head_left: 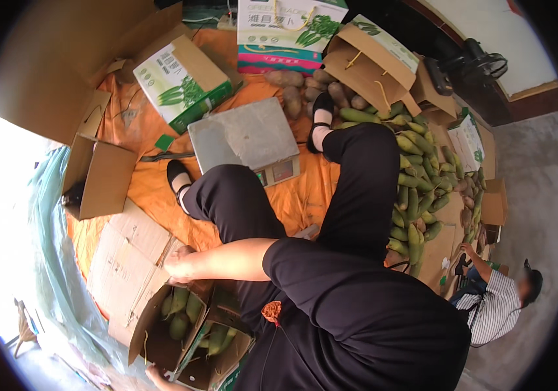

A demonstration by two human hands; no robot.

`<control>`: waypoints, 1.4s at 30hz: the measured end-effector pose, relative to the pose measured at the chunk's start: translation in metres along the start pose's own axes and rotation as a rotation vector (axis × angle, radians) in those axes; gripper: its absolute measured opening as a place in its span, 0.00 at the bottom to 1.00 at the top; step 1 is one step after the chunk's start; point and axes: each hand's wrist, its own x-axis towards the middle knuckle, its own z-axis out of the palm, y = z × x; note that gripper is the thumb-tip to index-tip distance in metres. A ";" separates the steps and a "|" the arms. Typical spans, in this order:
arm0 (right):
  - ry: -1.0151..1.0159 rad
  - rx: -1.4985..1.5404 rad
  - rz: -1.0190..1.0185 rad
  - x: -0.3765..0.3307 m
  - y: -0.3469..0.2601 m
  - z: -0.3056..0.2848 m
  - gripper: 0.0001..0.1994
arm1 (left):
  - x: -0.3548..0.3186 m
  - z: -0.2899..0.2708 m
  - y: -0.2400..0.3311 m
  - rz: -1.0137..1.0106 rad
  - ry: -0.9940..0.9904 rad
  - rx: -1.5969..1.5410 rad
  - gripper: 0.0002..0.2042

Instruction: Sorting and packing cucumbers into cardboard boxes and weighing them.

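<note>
Two open cardboard boxes stand side by side at the lower left of the head view. Green radishes (180,324) lie inside the left box (139,329), and more green radishes (219,339) show in the right box (230,373). My right hand (180,264) reaches across my body to the far edge of these boxes, its fingers curled down over the cardboard. At the near side, my left hand (156,375) is beside the left box's rim, partly cut off by the lower edge; its fingers are mostly hidden.
A flat-topped scale (246,133) stands on the orange sheet (298,202) between my feet. Green radishes (416,189) are heaped at right, brownish tubers (292,98) beyond. Printed cartons (175,85) surround the sheet. Flattened cardboard (126,260) lies at left. Another person (497,306) sits at right.
</note>
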 end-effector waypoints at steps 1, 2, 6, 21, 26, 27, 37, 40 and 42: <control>-0.149 -0.071 0.289 0.045 -0.060 -0.005 0.11 | -0.040 -0.011 -0.058 -0.116 0.034 0.001 0.23; -0.307 -0.189 0.567 0.073 -0.136 -0.034 0.13 | -0.084 -0.021 -0.105 -0.217 0.075 -0.008 0.23; -0.210 -0.123 0.562 0.063 -0.156 -0.145 0.12 | -0.035 -0.035 -0.029 -0.042 0.195 -0.129 0.22; 0.889 -0.023 0.572 -0.208 -0.150 -0.509 0.10 | 0.000 -0.151 0.158 0.277 0.672 -0.483 0.16; 1.148 0.206 0.853 -0.337 -0.111 -0.530 0.10 | -0.021 -0.176 0.361 0.576 0.608 -0.628 0.11; 1.233 0.292 0.924 -0.356 -0.104 -0.529 0.10 | -0.027 -0.183 0.405 0.647 0.485 -0.670 0.10; 1.901 0.826 0.913 -0.505 0.000 -0.527 0.08 | -0.111 -0.123 0.683 1.301 0.077 -0.166 0.12; 2.067 0.941 0.723 -0.526 0.030 -0.542 0.13 | -0.101 -0.092 0.687 1.313 0.096 0.034 0.11; 2.101 0.975 0.658 -0.514 0.044 -0.551 0.15 | -0.096 -0.087 0.681 1.254 0.083 0.158 0.10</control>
